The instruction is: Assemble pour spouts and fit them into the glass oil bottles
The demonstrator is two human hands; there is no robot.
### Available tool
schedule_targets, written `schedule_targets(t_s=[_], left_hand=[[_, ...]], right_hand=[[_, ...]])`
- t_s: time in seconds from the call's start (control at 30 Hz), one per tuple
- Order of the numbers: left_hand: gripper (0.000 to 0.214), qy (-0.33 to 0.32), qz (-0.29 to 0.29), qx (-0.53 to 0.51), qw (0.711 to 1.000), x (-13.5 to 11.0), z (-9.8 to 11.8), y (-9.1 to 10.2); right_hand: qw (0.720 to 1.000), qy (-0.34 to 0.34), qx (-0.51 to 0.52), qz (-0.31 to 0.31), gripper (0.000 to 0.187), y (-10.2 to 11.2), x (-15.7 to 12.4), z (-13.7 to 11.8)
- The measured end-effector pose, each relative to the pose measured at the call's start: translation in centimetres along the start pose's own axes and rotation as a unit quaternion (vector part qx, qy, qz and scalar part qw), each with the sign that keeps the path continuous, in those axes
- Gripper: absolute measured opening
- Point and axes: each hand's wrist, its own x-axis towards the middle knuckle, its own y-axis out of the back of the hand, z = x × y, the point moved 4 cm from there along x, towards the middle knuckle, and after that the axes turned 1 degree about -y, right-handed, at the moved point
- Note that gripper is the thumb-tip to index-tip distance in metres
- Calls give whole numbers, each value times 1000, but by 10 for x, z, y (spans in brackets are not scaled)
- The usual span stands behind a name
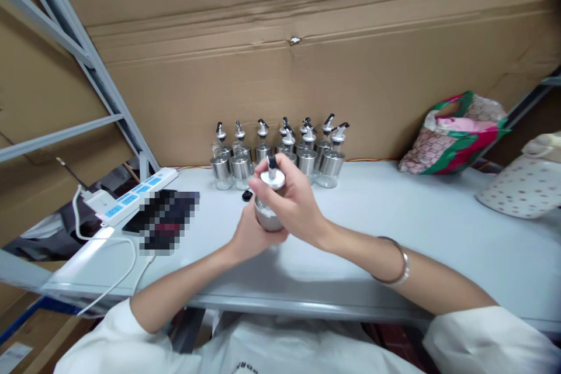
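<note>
I hold a small glass and steel dispenser bottle above the white table, in front of my chest. My left hand wraps round the bottle's lower body from below. My right hand is closed on its silver cap, which carries a black spout. A silver bracelet sits on my right wrist. Behind the hands, a cluster of several like bottles with pour spouts stands against the cardboard wall. A small black cap lies on the table just left of my hands.
A white power strip with cables and a dark pixelated device lie at the left. A colourful bag and a spotted pouch rest at the right. Grey shelf struts rise at the left; cardboard backs the table.
</note>
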Motion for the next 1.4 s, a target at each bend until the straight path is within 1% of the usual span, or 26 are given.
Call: schedule_targets(t_s=[0.07, 0.13, 0.2, 0.27, 0.33, 0.4, 0.47, 0.57, 0.63, 0.7, 0.73, 0.77, 0.8, 0.83, 0.9, 0.97, 1.0, 1.03, 1.1, 1.17, 1.23, 1.3, 1.33, 1.4], left_hand=[[58, 4, -29, -42, 999, -10, 10, -13], [57, 2, -55, -74, 996, -15, 17, -21], [54, 8, -89, -100, 991, -16, 18, -27], [45, 27, -132, -136, 981, -16, 15, -31], [36, 53, -184, -178, 965, -16, 10, -34], [35, 73, -243, -216, 943, -17, 4, -37], [39, 82, -295, -252, 918, -20, 0, -39], [47, 82, -345, -296, 887, -24, -3, -41], [50, 69, -365, -298, 880, -25, -4, -43], [50, 57, -377, -285, 879, -27, -5, -43], [48, 54, -379, -280, 880, -27, -5, -43], [47, 53, -380, -275, 881, -27, -6, -42], [47, 53, -378, -270, 884, -27, -7, -42], [47, 53, -374, -262, 888, -27, -8, -41], [47, 55, -367, -250, 894, -26, -10, -39], [46, 63, -366, -240, 897, -25, -11, -37], [46, 69, -366, -236, 897, -25, -11, -37], [46, 75, -368, -232, 897, -25, -10, -36], [45, 83, -369, -218, 900, -26, -8, -35], [40, 81, -366, -204, 904, -26, -4, -35], [36, 73, -354, -191, 913, -25, -3, -34], [39, 68, -325, -175, 927, -24, -4, -33], [44, 67, -306, -166, 935, -22, -5, -32], [52, 65, -278, -157, 945, -20, -7, -32]], right_hand=[[1000, -11, 5, -16, 25, 5, -16, -6], [1000, -18, 9, -20, 24, 11, -25, -10], [999, -31, 8, -24, 24, 16, -28, -11], [997, -56, 1, -45, 23, 18, -25, -7], [993, -84, -9, -88, 21, 18, -21, 0], [983, -101, -9, -151, 18, 19, -17, 8], [970, -96, 15, -222, 18, 19, -14, 13], [942, -86, 88, -312, 27, 19, -12, 19], [913, -99, 151, -366, 34, 17, -14, 24], [882, -119, 207, -407, 37, 14, -16, 28], [869, -128, 226, -420, 37, 13, -17, 30], [864, -135, 236, -425, 37, 12, -18, 31], [864, -140, 235, -422, 37, 11, -19, 32], [871, -142, 226, -412, 38, 10, -19, 31], [902, -125, 183, -370, 38, 11, -19, 28], [939, -87, 113, -313, 38, 12, -19, 20], [953, -65, 77, -287, 37, 12, -19, 16], [962, -41, 43, -266, 34, 12, -20, 12], [971, 16, -18, -238, 25, 10, -23, 5], [971, 96, -80, -206, 19, 9, -26, 1], [959, 188, -146, -157, 19, 10, -27, -2], [935, 264, -213, -103, 20, 12, -28, -4], [921, 291, -246, -81, 20, 12, -28, -5], [893, 314, -318, -53, 19, 13, -28, -7]])
